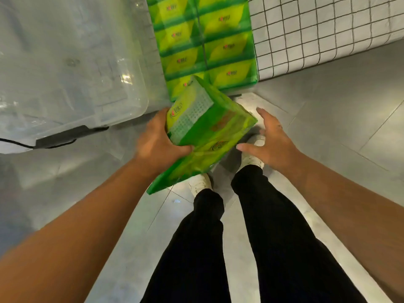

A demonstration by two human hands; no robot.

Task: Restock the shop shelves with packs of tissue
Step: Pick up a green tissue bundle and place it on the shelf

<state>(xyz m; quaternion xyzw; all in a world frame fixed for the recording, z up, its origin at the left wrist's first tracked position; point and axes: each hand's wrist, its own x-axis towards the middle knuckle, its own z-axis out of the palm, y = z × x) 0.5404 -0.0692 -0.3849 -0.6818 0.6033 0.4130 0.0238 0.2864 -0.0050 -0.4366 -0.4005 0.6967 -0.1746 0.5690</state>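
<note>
- Head view: my left hand (157, 143) clamps one end of the tissue pack (215, 130), thumb across its face, so the pack tilts from that single hold.
- My right hand (270, 144) is spread and holds nothing, just beside the pack's other edge, likely ready to steady it.
- Beyond my grip stands the stack of packs (207, 40).

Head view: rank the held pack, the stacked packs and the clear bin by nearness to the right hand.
1. held pack, just left of the right hand, gripped by the left hand.
2. stacked packs, ahead and slightly left.
3. clear bin, far left, beyond the held pack.
</note>
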